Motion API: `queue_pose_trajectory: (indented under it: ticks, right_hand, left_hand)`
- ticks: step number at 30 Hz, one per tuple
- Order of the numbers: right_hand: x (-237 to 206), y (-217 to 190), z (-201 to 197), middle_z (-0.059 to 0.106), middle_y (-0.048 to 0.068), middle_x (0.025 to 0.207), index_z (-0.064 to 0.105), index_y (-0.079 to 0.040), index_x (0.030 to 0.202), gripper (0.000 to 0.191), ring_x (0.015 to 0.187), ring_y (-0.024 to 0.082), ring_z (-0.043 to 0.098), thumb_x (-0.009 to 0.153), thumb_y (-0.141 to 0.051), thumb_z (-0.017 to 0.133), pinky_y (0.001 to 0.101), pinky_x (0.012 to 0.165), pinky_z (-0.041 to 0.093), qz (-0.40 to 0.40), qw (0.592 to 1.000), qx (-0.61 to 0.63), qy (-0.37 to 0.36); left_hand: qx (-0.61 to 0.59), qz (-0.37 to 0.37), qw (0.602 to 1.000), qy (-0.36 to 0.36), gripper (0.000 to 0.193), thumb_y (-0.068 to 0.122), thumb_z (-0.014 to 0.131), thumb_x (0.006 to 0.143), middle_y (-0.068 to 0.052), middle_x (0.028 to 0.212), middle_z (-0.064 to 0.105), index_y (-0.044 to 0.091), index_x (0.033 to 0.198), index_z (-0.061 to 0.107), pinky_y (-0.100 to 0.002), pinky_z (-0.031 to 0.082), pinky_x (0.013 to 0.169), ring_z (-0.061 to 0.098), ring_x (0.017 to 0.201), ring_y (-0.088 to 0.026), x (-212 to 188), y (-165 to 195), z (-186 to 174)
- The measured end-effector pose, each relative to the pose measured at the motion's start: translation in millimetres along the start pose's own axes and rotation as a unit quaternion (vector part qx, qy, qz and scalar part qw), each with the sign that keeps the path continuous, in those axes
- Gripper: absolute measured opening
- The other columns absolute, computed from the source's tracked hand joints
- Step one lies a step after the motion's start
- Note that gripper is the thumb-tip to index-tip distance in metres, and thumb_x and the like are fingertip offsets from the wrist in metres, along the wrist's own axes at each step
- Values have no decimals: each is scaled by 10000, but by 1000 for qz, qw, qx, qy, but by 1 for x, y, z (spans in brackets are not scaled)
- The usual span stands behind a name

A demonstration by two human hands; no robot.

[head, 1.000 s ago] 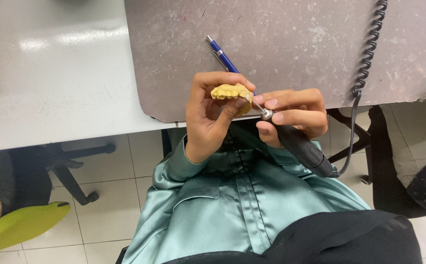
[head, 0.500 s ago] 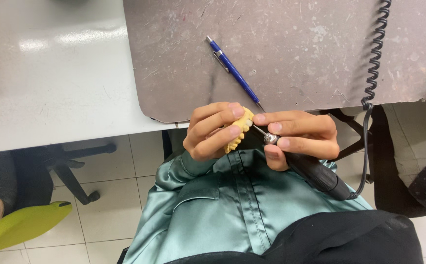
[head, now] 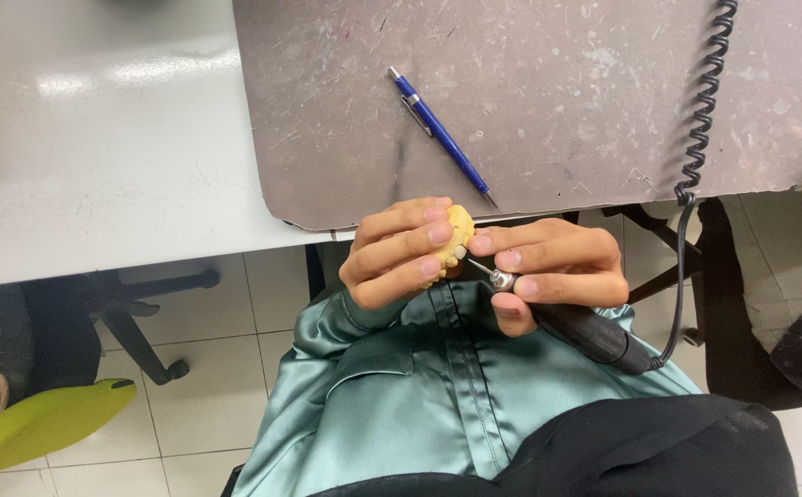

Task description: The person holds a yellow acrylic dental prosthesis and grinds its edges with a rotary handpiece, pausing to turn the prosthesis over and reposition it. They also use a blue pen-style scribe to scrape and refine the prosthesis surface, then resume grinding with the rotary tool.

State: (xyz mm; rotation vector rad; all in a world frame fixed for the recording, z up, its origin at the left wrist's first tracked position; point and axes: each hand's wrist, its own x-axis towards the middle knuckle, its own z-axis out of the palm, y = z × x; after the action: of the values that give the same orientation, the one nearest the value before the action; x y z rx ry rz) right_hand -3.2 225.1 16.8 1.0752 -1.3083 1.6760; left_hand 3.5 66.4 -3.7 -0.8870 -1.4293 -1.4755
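My left hand (head: 399, 253) is curled around a small yellow dental cast (head: 459, 230) with pale teeth, held just below the table edge over my lap. My right hand (head: 553, 271) grips a black rotary handpiece (head: 585, 333) like a pen. Its thin metal tip (head: 480, 268) points at the cast and sits right against it. Most of the cast is hidden by my left fingers.
A blue mechanical pencil (head: 442, 136) lies on a scuffed brown mat (head: 557, 83) on the white table (head: 97, 147). A black coiled cord (head: 703, 110) runs from the handpiece up across the mat. A chair base (head: 134, 322) and a lime-green seat (head: 33, 425) stand on the tiled floor at left.
My left hand has turned the cast, so its fingers now cover it more. Both hands have stayed just under the table edge, and the handpiece tip has stayed at the cast.
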Motion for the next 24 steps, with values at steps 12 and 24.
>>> queue_pose_trajectory:
  ticks: [12,24]
  right_hand:
    - [2,3,-3,622,173,906,542,23,982,237,790,348,769,882,-19,752,346,658,701,-45,999,-15,-23]
    - [5,-3,-9,636,160,918,564,21,980,229,802,366,767,861,-5,758,337,621,688,-36,997,-33,-59]
  left_hand:
    - [14,-14,1000,24,379,-9,850,833,-140,1145,665,8,1105,587,-448,629,862,662,1087,-286,-1,1,4]
    - [27,14,999,-39,431,-46,855,865,-120,1242,621,23,1175,563,-455,614,925,614,1195,-272,0,4,-7]
